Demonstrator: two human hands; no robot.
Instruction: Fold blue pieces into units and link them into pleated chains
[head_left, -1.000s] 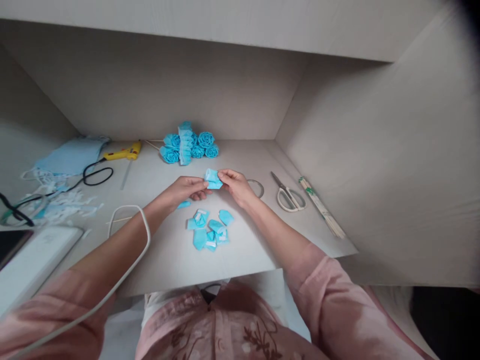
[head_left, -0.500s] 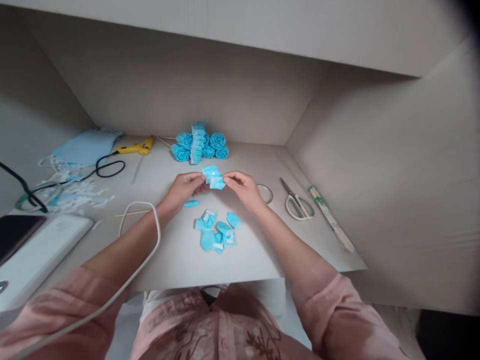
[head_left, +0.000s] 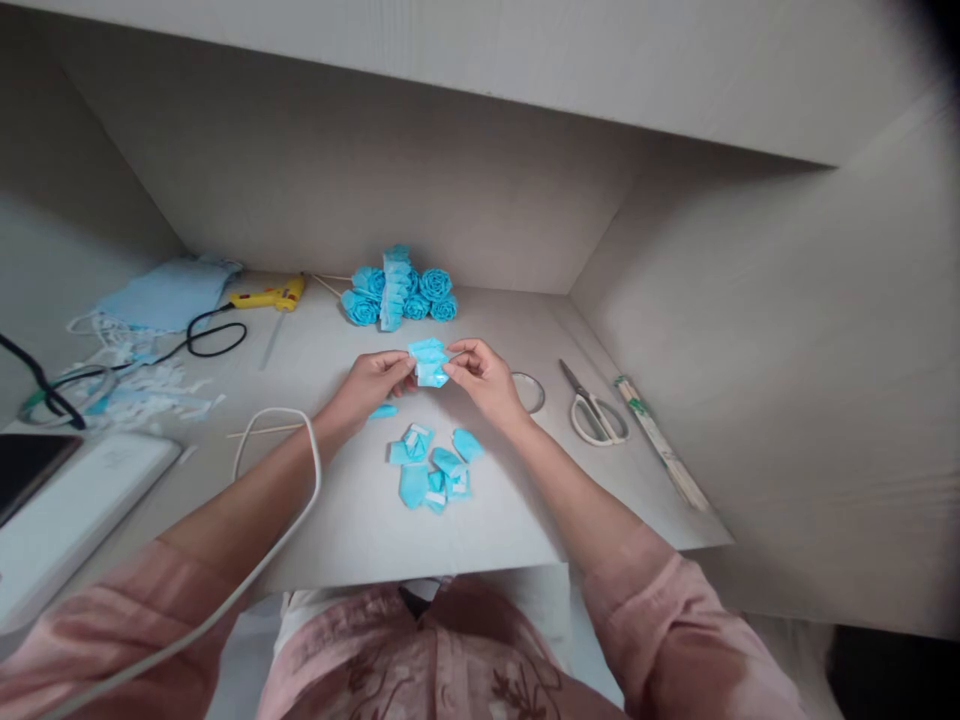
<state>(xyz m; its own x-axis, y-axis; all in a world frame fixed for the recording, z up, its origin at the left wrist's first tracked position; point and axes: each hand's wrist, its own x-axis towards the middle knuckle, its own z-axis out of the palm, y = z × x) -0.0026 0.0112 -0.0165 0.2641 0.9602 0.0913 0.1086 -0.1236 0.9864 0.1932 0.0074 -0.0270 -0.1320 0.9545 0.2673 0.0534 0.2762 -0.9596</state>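
Note:
Between my two hands, just above the table, is a pleated strip of light blue fabric (head_left: 428,362). My left hand (head_left: 380,382) pinches its left end between thumb and fingers. At its right end, my right hand (head_left: 480,378) grips the edge with thumb and fingertips. Below my hands lie several loose blue fabric petals (head_left: 415,484), some with white pieces on them. One more blue piece (head_left: 384,411) rests by my left hand, partly covered by it. Farther back sits a bunch of blue fabric roses (head_left: 435,296) with a pleated blue strip (head_left: 395,288) across them.
A roll of tape (head_left: 529,392), scissors (head_left: 596,405) and a packet of sticks (head_left: 664,445) lie to the right. At left are a yellow glue gun (head_left: 270,295), face masks (head_left: 165,295), white scraps (head_left: 165,390) and a white power bank (head_left: 86,520). A white cable (head_left: 300,500) crosses my left forearm.
The pleated strip has turned and its folds lie closer together. My right fingers have shifted their hold along its right edge. The loose petals have stayed put.

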